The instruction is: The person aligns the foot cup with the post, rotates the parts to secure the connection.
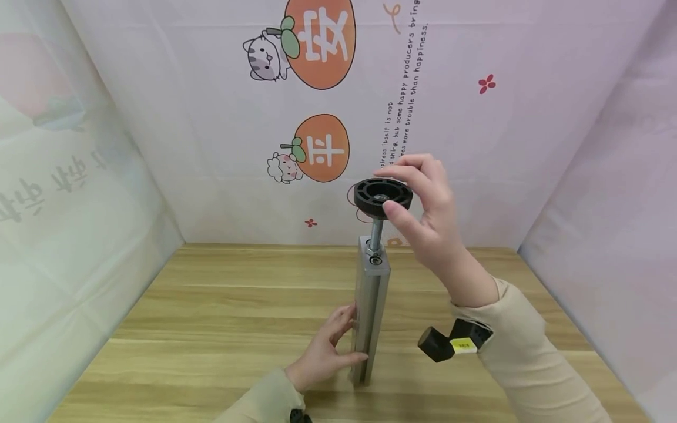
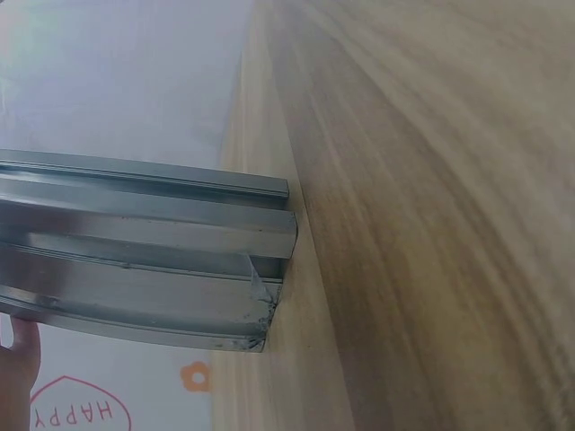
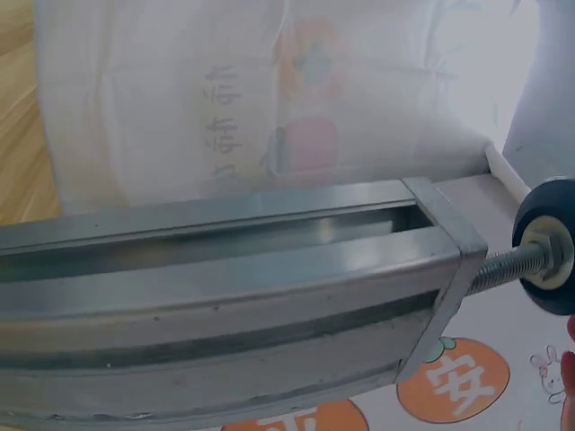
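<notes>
A grey aluminium profile (image 1: 365, 317) stands upright on the wooden tabletop, with slots along its sides and an end plate on top. My left hand (image 1: 330, 346) holds it low down, thumb in front and fingers on the left side. From the plate rises a threaded rod (image 3: 508, 268) with a round black levelling foot (image 1: 361, 202) on its end. My right hand (image 1: 431, 205) is curved round the right side of this foot, thumb on the near rim and index finger at the far rim. In the left wrist view, the profile's lower end (image 2: 180, 296) meets the tabletop.
The wooden tabletop (image 1: 222, 329) extends on both sides of the profile. A printed white cloth (image 1: 211, 194) hangs behind, and similar cloths close off the left and right. A black wrist camera (image 1: 449, 343) sits on my right sleeve.
</notes>
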A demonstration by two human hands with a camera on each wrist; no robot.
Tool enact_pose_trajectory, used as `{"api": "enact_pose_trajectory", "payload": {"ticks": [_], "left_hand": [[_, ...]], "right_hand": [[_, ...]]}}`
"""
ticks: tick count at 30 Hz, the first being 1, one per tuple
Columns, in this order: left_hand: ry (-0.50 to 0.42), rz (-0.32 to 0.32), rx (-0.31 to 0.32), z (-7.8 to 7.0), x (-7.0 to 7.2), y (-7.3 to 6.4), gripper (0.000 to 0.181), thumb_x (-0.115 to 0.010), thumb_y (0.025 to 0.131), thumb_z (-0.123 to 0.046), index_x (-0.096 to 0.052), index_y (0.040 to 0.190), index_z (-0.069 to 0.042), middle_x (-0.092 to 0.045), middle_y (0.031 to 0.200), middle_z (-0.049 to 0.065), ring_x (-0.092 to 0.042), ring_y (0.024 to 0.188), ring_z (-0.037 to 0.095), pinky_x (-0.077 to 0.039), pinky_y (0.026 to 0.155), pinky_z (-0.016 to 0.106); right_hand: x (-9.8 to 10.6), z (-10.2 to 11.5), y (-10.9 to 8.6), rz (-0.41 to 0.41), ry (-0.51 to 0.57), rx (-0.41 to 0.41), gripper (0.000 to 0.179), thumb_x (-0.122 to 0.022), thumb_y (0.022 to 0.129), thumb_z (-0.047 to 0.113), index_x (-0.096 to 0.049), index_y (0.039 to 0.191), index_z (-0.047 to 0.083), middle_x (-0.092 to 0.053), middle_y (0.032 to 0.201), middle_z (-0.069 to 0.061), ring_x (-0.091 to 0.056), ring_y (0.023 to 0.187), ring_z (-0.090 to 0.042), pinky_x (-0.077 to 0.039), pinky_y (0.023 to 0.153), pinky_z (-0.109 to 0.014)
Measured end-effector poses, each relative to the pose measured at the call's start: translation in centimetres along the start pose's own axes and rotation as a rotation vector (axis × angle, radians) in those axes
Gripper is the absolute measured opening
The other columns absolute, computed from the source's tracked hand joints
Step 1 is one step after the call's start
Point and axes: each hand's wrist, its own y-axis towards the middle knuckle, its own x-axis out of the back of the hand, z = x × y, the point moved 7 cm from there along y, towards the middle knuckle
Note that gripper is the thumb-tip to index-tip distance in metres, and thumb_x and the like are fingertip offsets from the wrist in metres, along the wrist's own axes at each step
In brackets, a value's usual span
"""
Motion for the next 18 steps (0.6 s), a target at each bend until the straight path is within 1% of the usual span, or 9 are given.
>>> {"api": "enact_pose_trajectory", "payload": {"ticks": [1,3,5,6,8,10,12,15,18], "left_hand": [[0.0,0.0,-0.006,0.0,0.0,0.0,0.103,-0.072,0.072,0.015,-0.016,0.152,-0.016,-0.037,0.137,0.019,-0.038,0.125,0.005,-0.041,0.107,0.028],[-0.005,0.002,-0.009,0.1,0.0,0.0,0.103,-0.072,0.072,0.016,-0.016,0.152,-0.016,-0.037,0.136,0.02,-0.038,0.125,0.005,-0.041,0.107,0.027],[-0.007,0.003,-0.003,0.1,0.0,0.0,0.102,-0.072,0.072,0.015,-0.017,0.152,-0.016,-0.037,0.137,0.018,-0.037,0.126,0.005,-0.04,0.107,0.027],[-0.01,0.004,0.005,0.1,0.0,0.0,0.101,-0.072,0.073,0.015,-0.017,0.152,-0.016,-0.037,0.137,0.016,-0.037,0.126,0.005,-0.04,0.107,0.027],[-0.02,0.004,0.028,-0.1,0.0,0.0,0.099,-0.071,0.075,0.013,-0.018,0.152,-0.017,-0.037,0.139,0.012,-0.037,0.127,0.004,-0.04,0.107,0.026],[-0.028,0.002,0.048,-0.2,0.0,0.0,0.096,-0.071,0.076,0.011,-0.018,0.152,-0.016,-0.037,0.139,0.012,-0.037,0.127,0.004,-0.04,0.107,0.026],[-0.029,0.001,0.051,-0.4,0.0,0.1,0.096,-0.071,0.076,0.011,-0.018,0.152,-0.016,-0.036,0.14,0.012,-0.037,0.127,0.004,-0.039,0.108,0.025],[-0.016,0.0,0.036,-0.5,0.1,0.1,0.097,-0.071,0.076,0.01,-0.018,0.152,-0.016,-0.037,0.139,0.016,-0.037,0.127,0.005,-0.039,0.108,0.027],[-0.012,0.0,0.04,-0.6,0.1,0.2,0.097,-0.071,0.077,0.009,-0.017,0.152,-0.017,-0.036,0.139,0.016,-0.037,0.127,0.005,-0.038,0.109,0.027]], "right_hand": [[-0.1,-0.7,-0.1,0.03,0.121,-0.057,0.035,-0.052,0.087,0.03,-0.067,0.105,0.004,-0.054,0.105,-0.006,-0.041,0.098,-0.018,-0.034,0.084,-0.026],[-0.8,-2.2,-0.3,0.122,0.419,-0.168,0.033,-0.053,0.086,0.027,-0.064,0.113,0.01,-0.053,0.111,-0.001,-0.047,0.102,-0.015,-0.038,0.09,-0.026],[-1.7,-3.4,-0.6,0.233,0.734,-0.264,0.037,-0.052,0.089,0.03,-0.057,0.123,0.016,-0.055,0.115,0.001,-0.05,0.105,-0.013,-0.041,0.093,-0.026],[-2.1,-3.7,-0.7,0.291,0.876,-0.299,0.038,-0.052,0.09,0.031,-0.054,0.126,0.019,-0.055,0.116,0.001,-0.052,0.107,-0.013,-0.041,0.096,-0.027],[-2.9,-4.0,-0.9,0.416,1.11,-0.336,0.045,-0.05,0.091,0.033,-0.046,0.133,0.017,-0.054,0.119,-0.003,-0.052,0.112,-0.016,-0.041,0.1,-0.029],[-3.4,-3.8,-0.9,0.502,1.274,-0.337,0.048,-0.047,0.091,0.028,-0.041,0.137,0.016,-0.051,0.124,-0.007,-0.048,0.116,-0.019,-0.041,0.102,-0.03],[-3.8,-3.5,-0.7,0.539,1.412,-0.324,0.051,-0.046,0.089,0.022,-0.039,0.139,0.015,-0.047,0.127,-0.01,-0.044,0.119,-0.022,-0.038,0.105,-0.031],[-4.1,-2.8,-0.1,0.545,1.561,-0.262,0.053,-0.042,0.085,0.015,-0.04,0.139,0.014,-0.042,0.132,-0.014,-0.039,0.123,-0.025,-0.033,0.11,-0.034],[-4.2,-2.3,0.6,0.533,1.635,-0.185,0.055,-0.039,0.083,0.011,-0.044,0.137,0.012,-0.041,0.134,-0.015,-0.037,0.124,-0.025,-0.03,0.112,-0.035]]}}
